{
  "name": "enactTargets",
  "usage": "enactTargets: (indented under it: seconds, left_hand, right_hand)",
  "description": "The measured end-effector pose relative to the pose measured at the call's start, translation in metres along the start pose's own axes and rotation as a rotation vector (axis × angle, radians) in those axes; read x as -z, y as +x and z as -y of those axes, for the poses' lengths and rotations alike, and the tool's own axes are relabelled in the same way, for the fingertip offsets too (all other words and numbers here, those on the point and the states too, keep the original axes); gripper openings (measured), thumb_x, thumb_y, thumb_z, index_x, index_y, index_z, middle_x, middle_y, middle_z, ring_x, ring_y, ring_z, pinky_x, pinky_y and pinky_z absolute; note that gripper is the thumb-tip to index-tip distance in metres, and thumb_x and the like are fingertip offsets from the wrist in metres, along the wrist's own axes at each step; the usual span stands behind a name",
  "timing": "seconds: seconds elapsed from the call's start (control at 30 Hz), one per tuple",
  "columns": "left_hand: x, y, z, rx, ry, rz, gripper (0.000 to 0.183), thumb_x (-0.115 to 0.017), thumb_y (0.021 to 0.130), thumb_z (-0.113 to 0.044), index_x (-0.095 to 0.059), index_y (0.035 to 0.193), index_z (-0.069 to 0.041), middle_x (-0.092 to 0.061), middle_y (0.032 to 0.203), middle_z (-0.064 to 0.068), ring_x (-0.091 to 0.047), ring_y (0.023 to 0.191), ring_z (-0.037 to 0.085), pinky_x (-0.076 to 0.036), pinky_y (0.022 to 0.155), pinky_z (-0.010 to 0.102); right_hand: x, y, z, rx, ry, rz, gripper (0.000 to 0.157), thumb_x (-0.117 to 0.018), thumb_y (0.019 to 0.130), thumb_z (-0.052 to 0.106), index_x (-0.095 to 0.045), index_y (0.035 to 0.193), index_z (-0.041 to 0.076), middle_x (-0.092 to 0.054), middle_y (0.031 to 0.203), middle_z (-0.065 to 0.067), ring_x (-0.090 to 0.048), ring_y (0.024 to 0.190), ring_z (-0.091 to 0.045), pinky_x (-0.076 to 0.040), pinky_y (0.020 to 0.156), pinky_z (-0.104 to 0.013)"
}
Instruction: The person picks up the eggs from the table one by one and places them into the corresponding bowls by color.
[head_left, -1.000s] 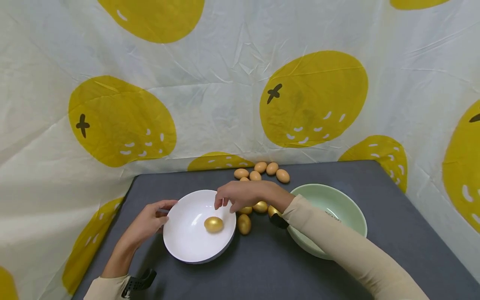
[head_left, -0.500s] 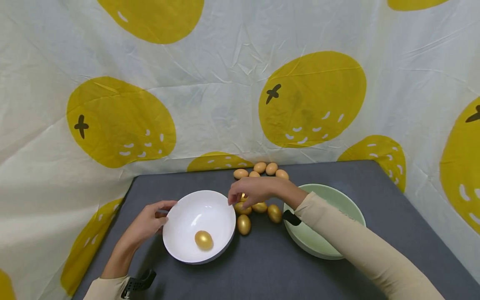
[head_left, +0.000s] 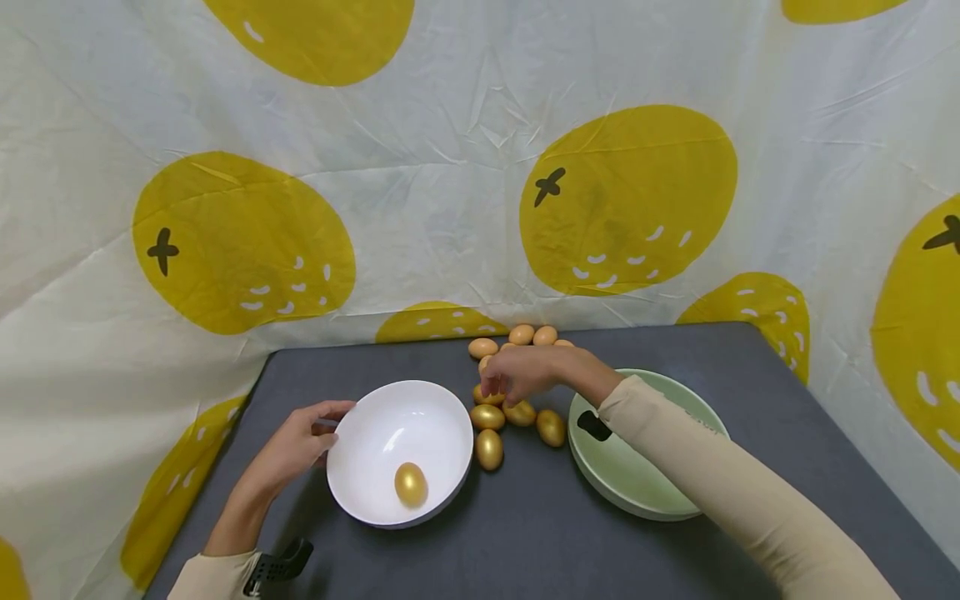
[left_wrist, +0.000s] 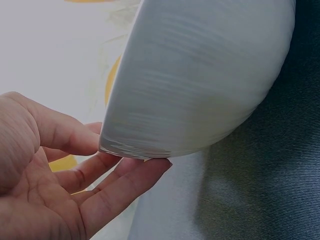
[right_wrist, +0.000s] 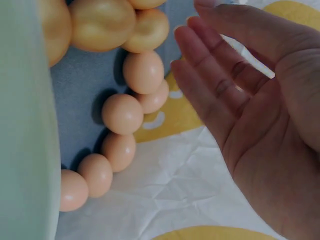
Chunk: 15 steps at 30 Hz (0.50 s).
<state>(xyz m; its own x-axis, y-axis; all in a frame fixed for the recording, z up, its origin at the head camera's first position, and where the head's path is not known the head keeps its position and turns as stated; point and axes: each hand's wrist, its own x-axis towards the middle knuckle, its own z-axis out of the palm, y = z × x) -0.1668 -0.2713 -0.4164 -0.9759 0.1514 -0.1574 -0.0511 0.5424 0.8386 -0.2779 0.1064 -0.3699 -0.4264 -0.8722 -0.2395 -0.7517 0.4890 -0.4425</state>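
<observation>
My left hand (head_left: 302, 437) holds the left rim of a white bowl (head_left: 367, 467). In the left wrist view, the thumb meets the bowl's edge and other fingers (left_wrist: 125, 192) lie against its outer wall. One golden egg (head_left: 411, 485) lies inside the bowl. My right hand (head_left: 528, 372) hovers above the golden eggs (head_left: 487, 417) grouped right of the bowl, partly covering a few. Seen from the right wrist, its fingers (right_wrist: 200, 82) are loosely extended with nothing between them, beside golden eggs (right_wrist: 102, 22) and brown eggs (right_wrist: 122, 114).
A pale green bowl (head_left: 622, 479) stands on the right, partly under my right forearm. Several brown eggs (head_left: 521, 335) sit at the back of the dark table (head_left: 525, 542). Behind it hangs a white curtain (head_left: 435, 233) printed with yellow fruit.
My right hand has moved from over the white bowl rightward and back to the golden eggs. The golden egg in the bowl has rolled toward the near side. My left hand stays put.
</observation>
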Motion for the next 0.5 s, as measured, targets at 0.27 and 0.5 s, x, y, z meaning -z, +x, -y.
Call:
enactTargets:
  seconds: [0.27, 0.5]
  left_hand:
    - [0.0018, -0.0011, -0.0003, -0.007, -0.01, 0.007, 0.051, -0.053, 0.094, 0.004, -0.052, 0.145, -0.002, -0.057, 0.132, 0.022, -0.065, 0.098, 0.029, -0.062, 0.074, 0.046]
    - [0.0014, -0.0008, 0.0004, 0.014, 0.001, 0.001, 0.051, -0.054, 0.094, 0.004, -0.053, 0.144, -0.004, -0.057, 0.132, 0.021, -0.064, 0.099, 0.029, -0.062, 0.075, 0.045]
  right_hand:
    - [-0.0018, 0.0026, -0.0056, -0.159, -0.097, 0.033, 0.027, -0.08, 0.088, 0.018, -0.071, 0.112, 0.008, -0.071, 0.11, -0.008, -0.06, 0.088, -0.01, -0.052, 0.082, -0.028]
    - [-0.0052, 0.0073, -0.0066, -0.303, -0.099, 0.095, 0.027, -0.08, 0.088, 0.022, -0.071, 0.11, 0.01, -0.065, 0.111, -0.008, -0.056, 0.085, -0.011, -0.05, 0.079, -0.03]
